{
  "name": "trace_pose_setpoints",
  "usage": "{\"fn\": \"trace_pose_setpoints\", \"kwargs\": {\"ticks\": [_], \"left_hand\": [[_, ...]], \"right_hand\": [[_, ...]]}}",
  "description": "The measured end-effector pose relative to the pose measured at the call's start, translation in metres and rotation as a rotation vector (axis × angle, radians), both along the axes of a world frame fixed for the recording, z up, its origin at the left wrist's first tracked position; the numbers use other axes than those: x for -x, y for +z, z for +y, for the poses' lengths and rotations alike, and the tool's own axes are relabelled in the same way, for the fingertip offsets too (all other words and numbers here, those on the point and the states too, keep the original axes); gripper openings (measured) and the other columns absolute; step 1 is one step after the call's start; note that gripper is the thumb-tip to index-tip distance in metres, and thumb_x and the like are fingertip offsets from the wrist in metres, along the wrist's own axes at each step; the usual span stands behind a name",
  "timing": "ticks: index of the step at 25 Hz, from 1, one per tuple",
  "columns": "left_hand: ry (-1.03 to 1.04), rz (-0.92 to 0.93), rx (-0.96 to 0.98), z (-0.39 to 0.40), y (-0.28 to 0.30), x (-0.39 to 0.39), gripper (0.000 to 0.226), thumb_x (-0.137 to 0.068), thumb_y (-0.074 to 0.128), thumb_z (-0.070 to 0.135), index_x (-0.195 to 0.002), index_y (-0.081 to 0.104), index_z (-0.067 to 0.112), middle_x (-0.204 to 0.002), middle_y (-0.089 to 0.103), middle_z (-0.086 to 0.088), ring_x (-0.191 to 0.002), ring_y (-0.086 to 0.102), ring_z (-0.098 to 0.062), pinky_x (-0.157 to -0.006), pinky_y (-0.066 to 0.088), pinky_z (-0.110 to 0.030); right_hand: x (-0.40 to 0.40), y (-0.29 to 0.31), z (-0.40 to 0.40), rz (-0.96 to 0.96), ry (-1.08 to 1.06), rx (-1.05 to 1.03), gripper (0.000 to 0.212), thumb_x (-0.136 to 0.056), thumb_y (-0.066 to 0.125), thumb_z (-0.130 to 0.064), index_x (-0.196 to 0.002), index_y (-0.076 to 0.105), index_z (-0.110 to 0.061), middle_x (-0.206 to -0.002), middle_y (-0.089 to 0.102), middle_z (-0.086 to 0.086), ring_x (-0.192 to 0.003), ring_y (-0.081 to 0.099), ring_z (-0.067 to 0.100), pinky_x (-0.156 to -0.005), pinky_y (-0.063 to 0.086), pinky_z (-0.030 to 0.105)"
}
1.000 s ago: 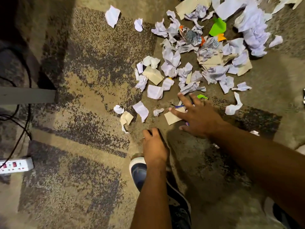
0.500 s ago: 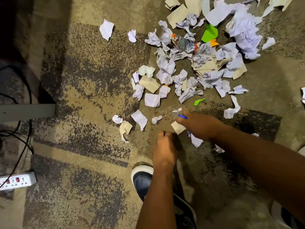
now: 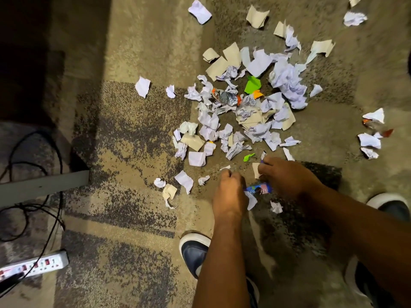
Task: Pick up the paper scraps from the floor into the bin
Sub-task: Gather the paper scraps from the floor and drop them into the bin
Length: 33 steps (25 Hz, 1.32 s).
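A big heap of white, tan and coloured paper scraps [image 3: 246,112] is spread over the carpet ahead of me. My right hand [image 3: 287,176] is down at the near edge of the heap, fingers pinched on a tan paper scrap [image 3: 255,171]. My left hand [image 3: 229,190] is right beside it, fingers curled in; I see nothing in it. Between the two hands, on the floor, are a blue snack wrapper [image 3: 259,188] and a white scrap [image 3: 251,201]. A small green scrap [image 3: 248,157] lies just beyond my hands. No bin is in view.
A white power strip [image 3: 33,266] and black cables [image 3: 53,196] lie at the left beside a grey metal bar [image 3: 44,185]. My shoes [image 3: 193,252] stand below my arms, the other shoe [image 3: 391,205] at right. More scraps [image 3: 369,141] lie far right.
My right hand went from flat and spread on the floor to pinching the tan scrap. My left hand moved up beside it. The view shifted back, showing more of the heap.
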<state>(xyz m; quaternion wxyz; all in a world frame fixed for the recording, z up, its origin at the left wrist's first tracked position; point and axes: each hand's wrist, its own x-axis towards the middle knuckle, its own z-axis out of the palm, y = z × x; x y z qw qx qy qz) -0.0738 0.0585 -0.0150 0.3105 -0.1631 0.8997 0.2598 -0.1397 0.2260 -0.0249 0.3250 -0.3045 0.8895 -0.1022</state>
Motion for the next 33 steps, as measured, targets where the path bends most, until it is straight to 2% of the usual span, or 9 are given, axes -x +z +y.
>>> {"fn": "trace_pose_setpoints", "kwargs": {"ticks": [5, 8, 10, 13, 18, 21, 25, 29, 33], "left_hand": [[-0.070, 0.060, 0.029, 0.027, 0.062, 0.070, 0.036, -0.088, 0.063, 0.028, -0.121, 0.056, 0.014, -0.131, 0.040, -0.005, -0.099, 0.061, -0.031, -0.082, 0.052, -0.045], [-0.238, 0.114, 0.037, 0.052, 0.101, 0.109, 0.047, -0.082, 0.066, 0.025, -0.125, 0.051, 0.011, -0.141, 0.035, -0.008, -0.101, 0.059, -0.037, -0.073, 0.045, -0.042], [-0.320, 0.150, 0.066, 0.067, 0.122, 0.136, 0.041, -0.084, 0.063, 0.010, -0.122, 0.050, 0.009, -0.137, 0.036, -0.010, -0.096, 0.060, -0.040, -0.064, 0.038, -0.041], [-0.438, 0.229, 0.133, 0.089, 0.152, 0.171, 0.031, -0.086, 0.053, -0.003, -0.115, 0.054, 0.009, -0.130, 0.042, -0.013, -0.091, 0.061, -0.041, -0.061, 0.034, -0.041], [-0.632, 0.372, 0.162, 0.137, 0.196, 0.219, 0.019, -0.088, 0.050, 0.001, -0.103, 0.060, 0.008, -0.110, 0.052, -0.014, -0.087, 0.061, -0.041, -0.060, 0.034, -0.039], [-0.707, 0.464, 0.144, 0.167, 0.210, 0.241, 0.020, -0.087, 0.052, 0.004, -0.104, 0.060, 0.008, -0.106, 0.055, -0.015, -0.093, 0.060, -0.039, -0.060, 0.033, -0.038], [-0.630, 0.533, 0.044, 0.217, 0.224, 0.271, 0.024, -0.086, 0.048, 0.000, -0.105, 0.061, 0.009, -0.105, 0.059, -0.013, -0.093, 0.060, -0.037, -0.061, 0.035, -0.037], [-0.519, 0.583, -0.069, 0.261, 0.236, 0.294, 0.022, -0.089, 0.046, 0.001, -0.101, 0.062, 0.009, -0.102, 0.061, -0.013, -0.089, 0.060, -0.036, -0.069, 0.048, -0.043], [-0.525, 0.609, -0.085, 0.307, 0.246, 0.309, 0.029, -0.088, 0.048, 0.000, -0.109, 0.063, 0.014, -0.108, 0.060, -0.009, -0.093, 0.061, -0.032, -0.073, 0.049, -0.040]], "right_hand": [[0.046, 0.069, 0.020, 0.113, -0.101, 0.015, 0.014, -0.084, 0.065, -0.004, -0.096, 0.063, -0.011, -0.096, 0.058, 0.009, -0.071, 0.061, 0.029, -0.051, 0.035, 0.028], [0.077, 0.103, 0.046, 0.168, -0.164, 0.041, 0.014, -0.091, 0.062, -0.010, -0.105, 0.064, -0.009, -0.111, 0.059, 0.013, -0.077, 0.061, 0.031, -0.060, 0.051, 0.035], [0.100, 0.121, 0.061, 0.129, -0.242, 0.020, 0.017, -0.096, 0.057, -0.018, -0.112, 0.059, -0.013, -0.120, 0.052, 0.011, -0.087, 0.059, 0.032, -0.072, 0.054, 0.042], [0.127, 0.144, 0.088, 0.184, -0.329, 0.041, 0.018, -0.096, 0.057, -0.026, -0.112, 0.057, -0.017, -0.122, 0.044, 0.008, -0.086, 0.058, 0.034, -0.075, 0.055, 0.046], [0.141, 0.180, 0.143, 0.291, -0.434, 0.129, 0.012, -0.094, 0.063, -0.020, -0.100, 0.060, -0.010, -0.139, 0.038, 0.007, -0.081, 0.059, 0.037, -0.067, 0.051, 0.039], [0.146, 0.196, 0.174, 0.342, -0.433, 0.124, 0.016, -0.094, 0.061, -0.018, -0.104, 0.063, -0.006, -0.147, 0.038, 0.011, -0.083, 0.063, 0.040, -0.068, 0.055, 0.046], [0.159, 0.221, 0.219, 0.463, -0.548, 0.171, 0.021, -0.094, 0.062, -0.017, -0.110, 0.065, -0.004, -0.133, 0.050, 0.016, -0.074, 0.064, 0.044, -0.063, 0.055, 0.051], [0.176, 0.236, 0.255, 0.578, -0.752, 0.285, 0.017, -0.095, 0.060, -0.016, -0.108, 0.067, -0.007, -0.125, 0.053, 0.011, -0.089, 0.064, 0.037, -0.073, 0.055, 0.049], [0.187, 0.242, 0.303, 0.725, -0.930, 0.256, 0.021, -0.097, 0.055, -0.018, -0.109, 0.066, -0.005, -0.126, 0.054, 0.013, -0.097, 0.060, 0.027, -0.080, 0.054, 0.041]]}}
